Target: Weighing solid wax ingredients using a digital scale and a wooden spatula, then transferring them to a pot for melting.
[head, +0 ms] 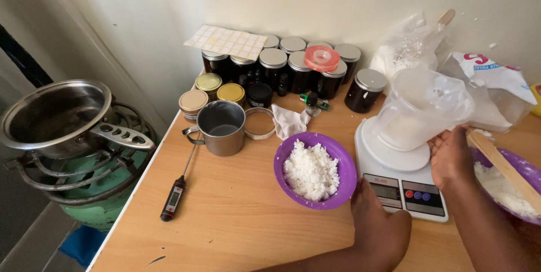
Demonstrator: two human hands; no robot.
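My right hand (451,156) grips the lower side of a clear plastic jug (422,106), which is tilted over the white kitchen scale (403,190). White residue coats the inside of the jug. My left hand (377,227) rests on the wooden table between the scale's front corner and a purple bowl (341,156) of white flakes. Its fingers are bunched close to the bowl's rim, and I cannot tell whether they touch it. A second purple bowl (521,168) with white flakes sits at the far right, with a wooden spatula (501,168) lying across it.
A steel mug (221,127), a probe thermometer (174,196), gold-lidded tins (209,83) and several dark jars (273,66) stand at the back. Plastic bags (490,89) lie at the back right. To the left, a steel pot (56,114) sits on a gas burner beyond the table edge.
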